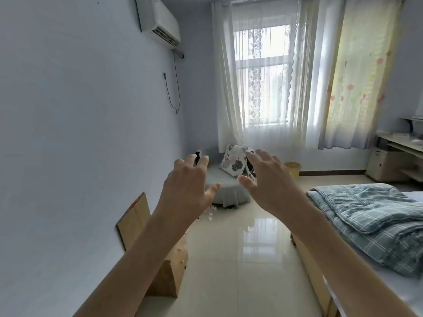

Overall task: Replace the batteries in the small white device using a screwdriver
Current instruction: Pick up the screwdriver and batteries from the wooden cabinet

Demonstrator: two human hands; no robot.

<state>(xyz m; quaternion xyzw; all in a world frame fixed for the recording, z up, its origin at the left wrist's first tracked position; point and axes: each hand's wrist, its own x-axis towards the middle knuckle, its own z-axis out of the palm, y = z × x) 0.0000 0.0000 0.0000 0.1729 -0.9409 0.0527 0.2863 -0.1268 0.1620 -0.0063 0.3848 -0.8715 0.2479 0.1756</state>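
Holding left hand and right hand up with fingers spread, empty; no white device visible, but guessing light, slick plastic, best pinched by edges.

Floor: glossy tile; carries cardboard pieces, white scraps, yellow bin, grey low mattress.
Low mattress: floral pillow on top.
Bed: folded plaid quilt on top.
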